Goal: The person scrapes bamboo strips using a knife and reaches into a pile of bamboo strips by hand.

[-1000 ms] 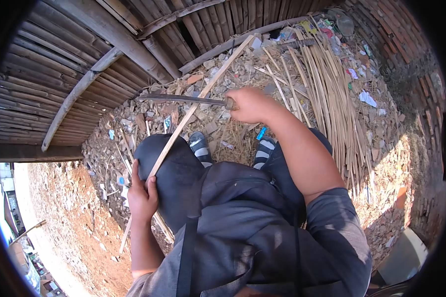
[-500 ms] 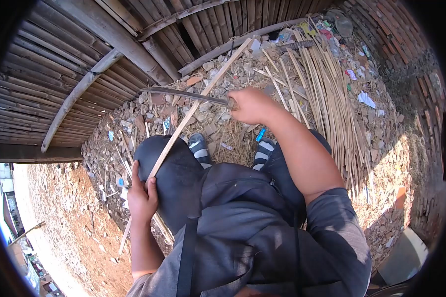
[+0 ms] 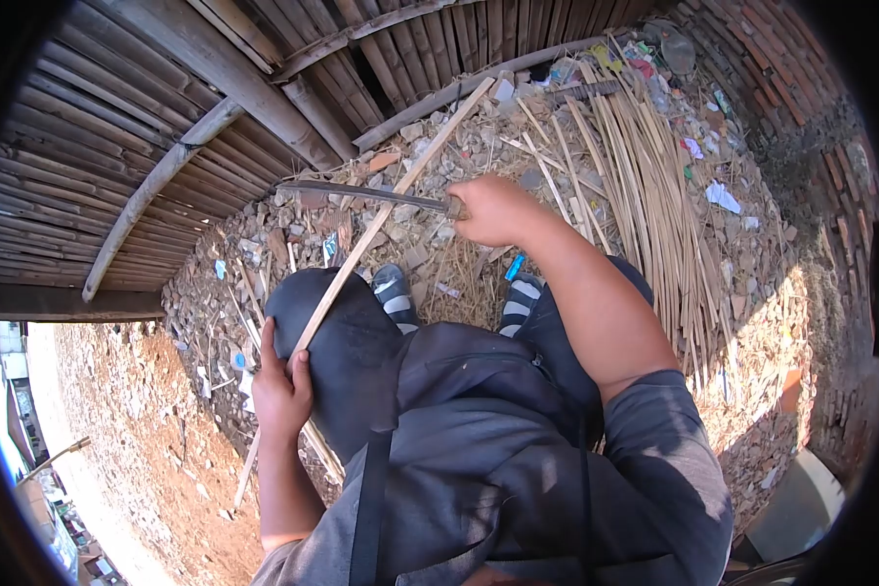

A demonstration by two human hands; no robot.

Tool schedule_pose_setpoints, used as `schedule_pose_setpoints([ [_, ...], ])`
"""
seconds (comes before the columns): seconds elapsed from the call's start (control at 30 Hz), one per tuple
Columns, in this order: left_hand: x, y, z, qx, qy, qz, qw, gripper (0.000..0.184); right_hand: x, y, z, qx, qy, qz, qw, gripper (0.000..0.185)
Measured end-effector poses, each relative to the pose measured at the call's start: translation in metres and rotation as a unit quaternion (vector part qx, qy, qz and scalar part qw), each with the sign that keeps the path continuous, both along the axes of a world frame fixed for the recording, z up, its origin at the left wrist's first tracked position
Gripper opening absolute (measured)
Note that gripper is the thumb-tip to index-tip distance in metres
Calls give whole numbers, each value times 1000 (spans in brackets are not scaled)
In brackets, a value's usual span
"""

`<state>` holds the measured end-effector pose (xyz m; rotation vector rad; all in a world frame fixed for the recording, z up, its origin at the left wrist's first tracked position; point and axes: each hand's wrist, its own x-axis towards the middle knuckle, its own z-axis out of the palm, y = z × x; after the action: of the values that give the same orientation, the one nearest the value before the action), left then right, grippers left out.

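Note:
A long pale bamboo strip (image 3: pixel 354 262) slants from beside my left knee up toward the bamboo wall. My left hand (image 3: pixel 281 386) grips its near end, thumb and fingers closed around it. In my right hand (image 3: pixel 486 209) is the handle of a machete, held in a fist. Its dark blade (image 3: pixel 361 190) points left and crosses the strip a little above my knees, appearing to touch it. The part of the strip inside my left palm is hidden.
A fan-shaped pile of bamboo strips (image 3: pixel 649 186) lies on the rubble to the right. A bamboo slat wall (image 3: pixel 117 146) rises at the left, a brick wall (image 3: pixel 786 68) at the right. A blue lighter-like object (image 3: pixel 515 266) lies near my right foot.
Hardly anything differs. The machete blade sits very slightly lower on the strip, and both hands keep their grip in nearly the same place.

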<state>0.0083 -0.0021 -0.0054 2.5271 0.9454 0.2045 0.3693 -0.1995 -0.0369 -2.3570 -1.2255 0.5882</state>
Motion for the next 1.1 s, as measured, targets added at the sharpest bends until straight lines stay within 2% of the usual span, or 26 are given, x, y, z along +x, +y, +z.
schedule_pose_setpoints([
  [0.13,-1,2,-3,14,-19,-16,1000,68,-3,0,4,2,-5,20,1000,42],
  [0.23,0,2,-3,3,-14,-14,1000,68,-4,-1,3,3,-6,5,1000,35],
  [1.1,0,3,-2,14,-8,-25,1000,70,-3,0,1,-22,1,-1,1000,36],
])
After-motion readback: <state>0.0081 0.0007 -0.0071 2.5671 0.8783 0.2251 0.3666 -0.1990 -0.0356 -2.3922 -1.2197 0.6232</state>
